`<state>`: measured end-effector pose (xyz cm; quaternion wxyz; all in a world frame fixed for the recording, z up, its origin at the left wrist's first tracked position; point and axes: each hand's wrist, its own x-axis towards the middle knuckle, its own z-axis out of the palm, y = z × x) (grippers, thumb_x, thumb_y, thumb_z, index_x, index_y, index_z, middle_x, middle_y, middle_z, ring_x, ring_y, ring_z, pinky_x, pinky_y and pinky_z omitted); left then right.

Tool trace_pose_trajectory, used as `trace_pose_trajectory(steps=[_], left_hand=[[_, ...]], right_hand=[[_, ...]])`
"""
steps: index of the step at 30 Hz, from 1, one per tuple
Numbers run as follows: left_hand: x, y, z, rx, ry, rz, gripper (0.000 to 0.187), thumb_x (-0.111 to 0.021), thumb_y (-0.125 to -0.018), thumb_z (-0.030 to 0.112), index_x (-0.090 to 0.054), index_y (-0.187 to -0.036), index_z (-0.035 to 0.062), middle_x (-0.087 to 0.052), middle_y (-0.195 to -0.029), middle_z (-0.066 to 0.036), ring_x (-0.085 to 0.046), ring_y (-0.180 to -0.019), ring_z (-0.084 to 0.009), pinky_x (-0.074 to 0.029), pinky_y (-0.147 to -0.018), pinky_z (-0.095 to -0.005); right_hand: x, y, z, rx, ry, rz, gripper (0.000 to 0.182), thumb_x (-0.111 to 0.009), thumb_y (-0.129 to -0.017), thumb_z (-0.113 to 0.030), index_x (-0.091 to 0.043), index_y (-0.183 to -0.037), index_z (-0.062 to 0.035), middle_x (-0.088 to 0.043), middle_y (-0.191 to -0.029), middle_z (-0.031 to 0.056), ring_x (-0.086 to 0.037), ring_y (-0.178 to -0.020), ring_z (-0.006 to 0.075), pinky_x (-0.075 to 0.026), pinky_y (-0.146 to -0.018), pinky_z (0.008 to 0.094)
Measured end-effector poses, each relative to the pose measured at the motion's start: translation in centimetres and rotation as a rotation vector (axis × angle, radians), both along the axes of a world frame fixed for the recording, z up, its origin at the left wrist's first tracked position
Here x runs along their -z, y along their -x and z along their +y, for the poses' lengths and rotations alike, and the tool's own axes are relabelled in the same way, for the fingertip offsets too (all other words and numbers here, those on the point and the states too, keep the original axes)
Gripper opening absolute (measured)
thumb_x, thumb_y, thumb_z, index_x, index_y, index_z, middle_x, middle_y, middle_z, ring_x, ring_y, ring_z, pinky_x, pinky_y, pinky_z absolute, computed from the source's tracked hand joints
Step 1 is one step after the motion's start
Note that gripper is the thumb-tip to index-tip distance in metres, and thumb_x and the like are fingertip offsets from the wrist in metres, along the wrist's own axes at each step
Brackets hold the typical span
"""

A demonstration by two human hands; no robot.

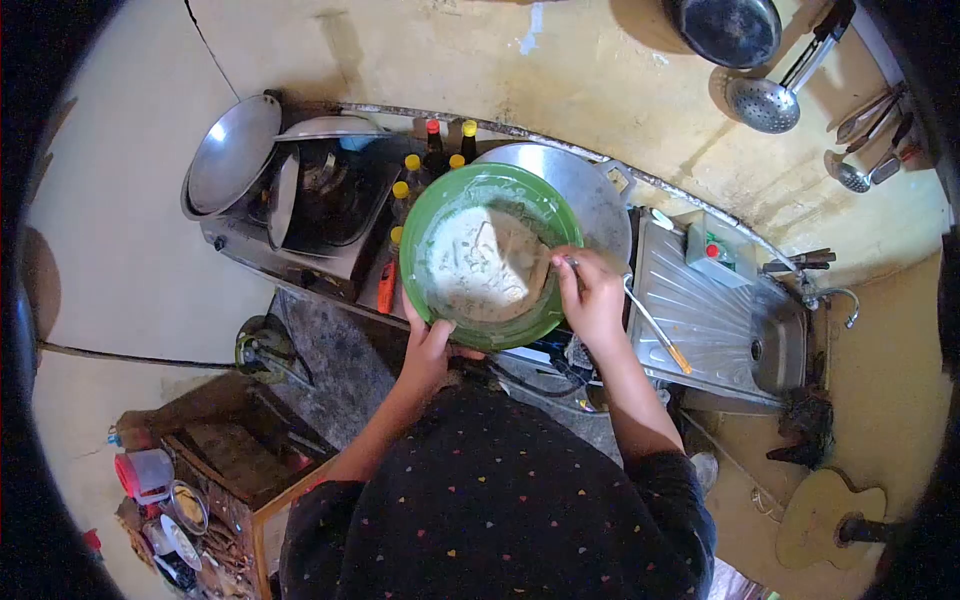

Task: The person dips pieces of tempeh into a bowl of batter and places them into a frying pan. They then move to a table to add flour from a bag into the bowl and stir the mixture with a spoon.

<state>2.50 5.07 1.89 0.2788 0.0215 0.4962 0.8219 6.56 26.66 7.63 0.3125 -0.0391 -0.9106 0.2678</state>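
Observation:
A green bowl [422, 305] is held up in front of me, with a pale, wet batter [475, 250] inside that has small green bits in it. My left hand [432, 340] grips the near-left rim, thumb on the edge and the other fingers partly hidden underneath. At the bowl's right side, my right hand [592, 290] is closed round the thin metal handle [571, 261] of what looks like a spoon. Its lower end is hidden in the batter and shadow.
Bottles with yellow and red caps [412, 162] stand behind the bowl. A stove [345, 265] with pans is on the left; a large metal lid [600, 215] lies behind. To the right is a steel sink [780, 345], with a long-handled utensil [655, 325] on its drainboard.

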Motion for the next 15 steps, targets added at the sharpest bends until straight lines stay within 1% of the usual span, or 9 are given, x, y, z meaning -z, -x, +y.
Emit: trace_pose_trajectory(steps=[2,5,6,7,9,10,12,15], left_hand=[[-0.2,-0.3,0.0,0.007,0.005,0.010,0.079,-0.042,-0.079,0.010,0.005,-0.140,0.0270,-0.034,-0.131,-0.017,-0.055,-0.100,-0.0341,-0.058,-0.055,-0.0361],[-0.5,-0.7,0.0,0.027,-0.006,0.023,0.079,-0.043,-0.079,0.009,0.005,-0.140,0.0263,-0.035,-0.130,-0.017,-0.055,-0.100,-0.0335,-0.058,-0.055,-0.0361],[-0.2,-0.8,0.0,0.036,-0.014,0.022,0.079,-0.043,-0.079,0.009,0.004,-0.140,0.0262,-0.035,-0.130,-0.017,-0.055,-0.100,-0.0333,-0.058,-0.055,-0.0361],[-0.1,-0.9,0.0,0.045,-0.022,0.022,0.079,-0.043,-0.079,0.009,0.004,-0.140,0.0261,-0.035,-0.130,-0.017,-0.055,-0.100,-0.0331,-0.058,-0.055,-0.0360],[-0.1,-0.9,0.0,0.065,-0.035,0.014,0.082,-0.042,-0.079,0.007,0.009,-0.140,0.0277,-0.033,-0.130,-0.018,-0.056,-0.099,-0.0330,-0.058,-0.055,-0.0359],[-0.1,-0.9,0.0,0.075,-0.041,0.009,0.083,-0.041,-0.080,0.005,0.012,-0.140,0.0285,-0.032,-0.131,-0.018,-0.056,-0.098,-0.0330,-0.058,-0.055,-0.0358],[0.1,-1.0,0.0,0.080,-0.056,-0.008,0.083,-0.041,-0.079,0.005,0.012,-0.140,0.0282,-0.032,-0.131,-0.018,-0.056,-0.097,-0.0333,-0.059,-0.054,-0.0356],[0.4,-1.0,0.0,0.078,-0.056,-0.027,0.083,-0.041,-0.080,0.005,0.012,-0.140,0.0281,-0.032,-0.131,-0.018,-0.057,-0.096,-0.0333,-0.059,-0.054,-0.0352]], right_hand=[[-0.8,0.2,0.5,0.006,0.038,0.064,0.011,-0.059,-0.083,-0.009,-0.065,-0.087,-0.0019,-0.066,-0.087,0.0136,-0.064,-0.078,0.0292,-0.051,-0.067,0.0349],[-0.4,1.1,1.6,0.006,0.040,0.054,0.011,-0.058,-0.084,-0.009,-0.066,-0.088,-0.0021,-0.066,-0.088,0.0131,-0.064,-0.080,0.0292,-0.051,-0.069,0.0346],[-0.5,1.3,1.6,0.010,0.005,0.027,0.012,-0.058,-0.084,-0.010,-0.066,-0.089,-0.0029,-0.066,-0.089,0.0130,-0.064,-0.079,0.0294,-0.051,-0.069,0.0344],[-0.5,1.4,1.6,0.011,0.045,-0.003,0.012,-0.058,-0.084,-0.011,-0.066,-0.089,-0.0032,-0.066,-0.088,0.0133,-0.064,-0.079,0.0296,-0.051,-0.068,0.0344],[-0.2,1.7,1.7,0.014,0.126,-0.064,0.013,-0.058,-0.085,-0.012,-0.066,-0.090,-0.0039,-0.066,-0.088,0.0140,-0.064,-0.077,0.0299,-0.050,-0.067,0.0344],[-0.1,1.8,1.7,-0.001,0.132,-0.089,0.013,-0.058,-0.086,-0.012,-0.066,-0.091,-0.0031,-0.066,-0.088,0.0140,-0.065,-0.077,0.0274,-0.050,-0.068,0.0326],[0.0,2.0,1.9,-0.029,0.145,-0.140,0.014,-0.057,-0.088,-0.011,-0.065,-0.093,-0.0014,-0.066,-0.087,0.0142,-0.066,-0.078,0.0225,-0.049,-0.069,0.0291],[-0.3,2.1,1.2,-0.107,0.185,-0.198,0.014,-0.057,-0.088,-0.011,-0.065,-0.093,-0.0014,-0.066,-0.086,0.0135,-0.065,-0.077,0.0214,-0.049,-0.068,0.0284]])
